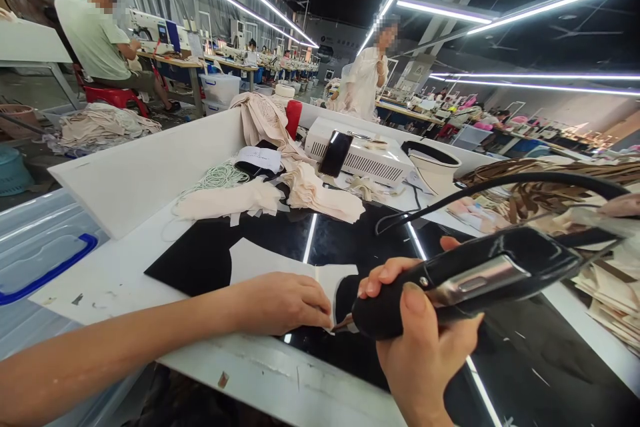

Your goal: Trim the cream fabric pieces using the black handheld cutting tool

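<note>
My right hand (425, 340) is wrapped round a black corded handheld electric tool (465, 280) with a silver panel. Its thin metal tip reaches the lower corner of a white fabric piece (270, 259) on the shiny black work surface. My left hand (295, 303) rests on that piece, its fingers pinched together at the edge beside the tip. The fabric has a curved outline and a seam across it. Just how the tip meets the cloth is partly hidden by my fingers.
Cream fabric stacks (325, 193), pale green cord (220, 177), a phone (336, 152) and a vented white box (370, 157) stand behind. White boards (165, 160) edge the table. The tool's black cable (500, 183) arches on the right. Two people are farther back, one seated, one standing.
</note>
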The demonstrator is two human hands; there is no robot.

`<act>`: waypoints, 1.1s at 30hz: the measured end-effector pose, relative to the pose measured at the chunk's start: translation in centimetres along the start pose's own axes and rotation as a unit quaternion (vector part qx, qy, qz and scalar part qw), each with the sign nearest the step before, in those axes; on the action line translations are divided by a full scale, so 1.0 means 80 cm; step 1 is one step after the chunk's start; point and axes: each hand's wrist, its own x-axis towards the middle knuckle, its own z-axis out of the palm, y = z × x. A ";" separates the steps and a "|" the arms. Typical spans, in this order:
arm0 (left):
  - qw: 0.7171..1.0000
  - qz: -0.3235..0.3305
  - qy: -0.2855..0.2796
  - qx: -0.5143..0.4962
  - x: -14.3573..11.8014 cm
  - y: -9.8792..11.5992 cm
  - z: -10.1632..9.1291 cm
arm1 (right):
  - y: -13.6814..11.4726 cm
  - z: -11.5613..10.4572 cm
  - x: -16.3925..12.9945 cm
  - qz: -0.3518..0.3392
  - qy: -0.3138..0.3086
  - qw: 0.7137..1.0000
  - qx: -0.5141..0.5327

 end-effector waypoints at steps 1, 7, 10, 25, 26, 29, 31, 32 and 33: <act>1.000 -0.002 0.002 -0.003 0.000 0.000 0.000 | 0.000 0.000 0.000 0.001 0.002 1.000 0.000; 0.999 -0.007 0.051 -0.015 0.000 -0.002 -0.001 | -0.001 -0.002 -0.003 0.015 0.006 1.000 0.010; 0.999 -0.017 0.022 -0.026 -0.004 0.002 -0.005 | -0.007 -0.006 -0.003 0.018 0.002 1.000 0.016; 0.999 -0.021 0.005 0.046 0.028 0.021 -0.023 | 0.016 -0.045 0.055 -0.053 0.067 0.996 -0.032; 0.998 -0.018 0.012 0.065 0.034 0.018 -0.018 | 0.018 -0.045 0.056 -0.053 0.064 0.996 -0.034; 0.994 -0.012 0.024 0.105 0.049 0.012 -0.002 | 0.021 -0.046 0.058 -0.051 0.063 0.996 -0.037; 0.993 -0.007 0.022 0.118 0.055 0.009 0.005 | 0.022 -0.047 0.059 -0.052 0.063 0.996 -0.037; 0.992 -0.006 0.018 0.123 0.057 0.008 0.007 | 0.023 -0.048 0.059 -0.053 0.061 0.996 -0.037; 0.992 -0.004 0.015 0.126 0.059 0.007 0.009 | 0.025 -0.049 0.060 -0.054 0.059 0.996 -0.037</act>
